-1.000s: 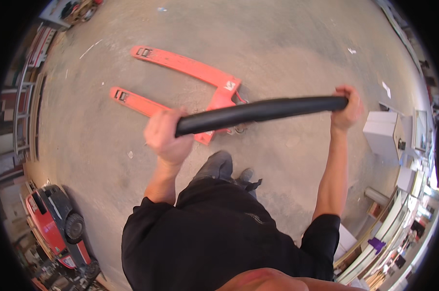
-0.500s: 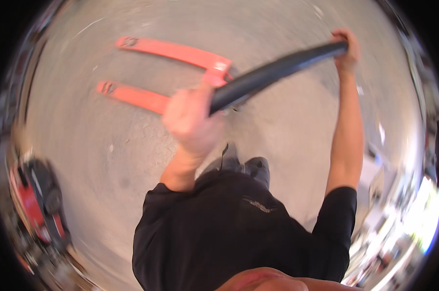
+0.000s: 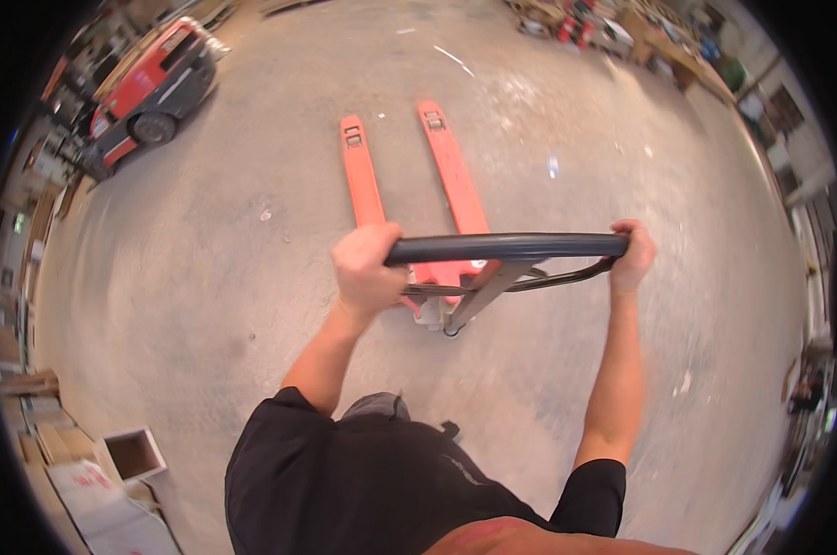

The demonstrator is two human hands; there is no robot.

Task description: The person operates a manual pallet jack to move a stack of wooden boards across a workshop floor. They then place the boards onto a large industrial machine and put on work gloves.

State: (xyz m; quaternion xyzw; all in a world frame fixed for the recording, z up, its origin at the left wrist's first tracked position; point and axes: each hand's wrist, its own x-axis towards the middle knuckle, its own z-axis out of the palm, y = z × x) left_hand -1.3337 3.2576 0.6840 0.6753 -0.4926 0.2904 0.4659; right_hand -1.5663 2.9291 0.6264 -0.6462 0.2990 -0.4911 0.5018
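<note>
1 red and dark-grey wheeled vehicle [image 3: 155, 88] stands on the grey concrete floor [image 3: 206, 277]. Below the vehicle in view: 1 square, white-rimmed open box [image 3: 147, 473] and 1 flat, white sheet-like item [image 3: 113, 513]. Right of the vehicle: 1 thin white strip [image 3: 449, 55] and 1 small pale-blue scrap [image 3: 553, 166].

One wide fisheye head view, left of a worn pair: faces down, I note, from just above the black shirt [image 3: 363, 486], left hand [image 3: 368, 268] and right hand [image 3: 633, 259] near, concrete floor [image 3: 206, 351] beyond.

Forks [image 3: 453, 171] swung — now pointing ahead.
</note>
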